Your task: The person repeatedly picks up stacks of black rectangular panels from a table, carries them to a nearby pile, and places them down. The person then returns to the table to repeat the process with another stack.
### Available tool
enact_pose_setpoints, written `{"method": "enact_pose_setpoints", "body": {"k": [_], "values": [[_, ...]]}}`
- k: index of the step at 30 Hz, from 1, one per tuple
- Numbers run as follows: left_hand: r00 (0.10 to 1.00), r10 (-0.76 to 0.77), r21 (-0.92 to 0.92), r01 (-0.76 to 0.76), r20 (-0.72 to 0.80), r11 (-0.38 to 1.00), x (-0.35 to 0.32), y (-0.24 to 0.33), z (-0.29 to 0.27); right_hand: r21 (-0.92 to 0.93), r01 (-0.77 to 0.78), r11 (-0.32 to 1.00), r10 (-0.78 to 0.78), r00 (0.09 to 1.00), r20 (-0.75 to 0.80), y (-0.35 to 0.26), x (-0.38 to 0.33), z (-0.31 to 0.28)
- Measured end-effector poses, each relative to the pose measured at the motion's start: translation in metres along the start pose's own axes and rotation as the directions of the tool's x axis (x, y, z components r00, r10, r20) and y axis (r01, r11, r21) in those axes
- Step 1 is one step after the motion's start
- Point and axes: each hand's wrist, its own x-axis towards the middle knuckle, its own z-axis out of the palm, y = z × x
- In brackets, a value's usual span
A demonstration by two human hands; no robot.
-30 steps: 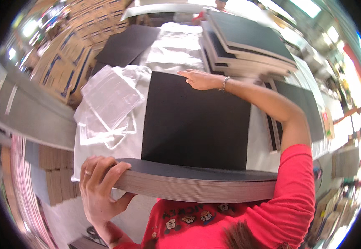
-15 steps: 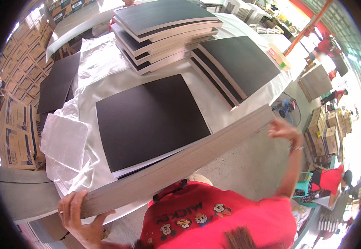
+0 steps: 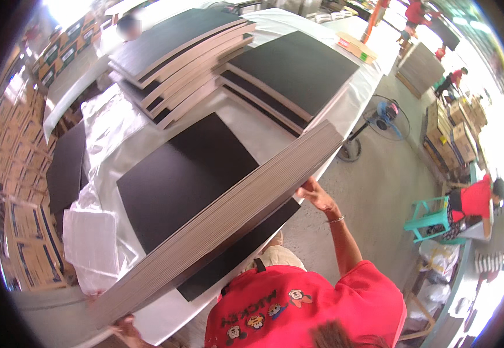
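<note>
Tilted further off the table (image 3: 344,116), the stack of dark boards (image 3: 223,223) is gripped by right hand (image 3: 317,196) and left hand (image 3: 125,328) mid-lift, balance being needed next.

Black-faced boards (image 3: 191,174) with tan layered edges — on a white, possibly plastic, sheet (image 3: 252,124) — red shirt (image 3: 304,307).

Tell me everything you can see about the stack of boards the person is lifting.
The stack of boards is a thick bundle of thin, flat sheets, its tan layered edge facing the camera. It is tilted, running from lower left to upper right above the table. The right hand supports it from beneath near the upper end; the left hand holds the lower end. Below lies a black sheet.
</note>
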Motion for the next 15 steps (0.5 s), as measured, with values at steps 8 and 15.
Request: {"method": "enact_pose_setpoints", "body": {"k": [8,15], "values": [[0.864,-0.494,-0.240,0.503,0.101,0.830,-0.067,-0.007,0.051,0.168,0.205,0.964,-0.182,0.973,-0.142,0.003,0.012,0.030],[0.857,-0.490,-0.221,0.514,0.157,0.829,-0.061,0.022,0.108,0.101,0.281,0.954,-0.273,0.958,-0.089,-0.067,0.038,0.000]]}}
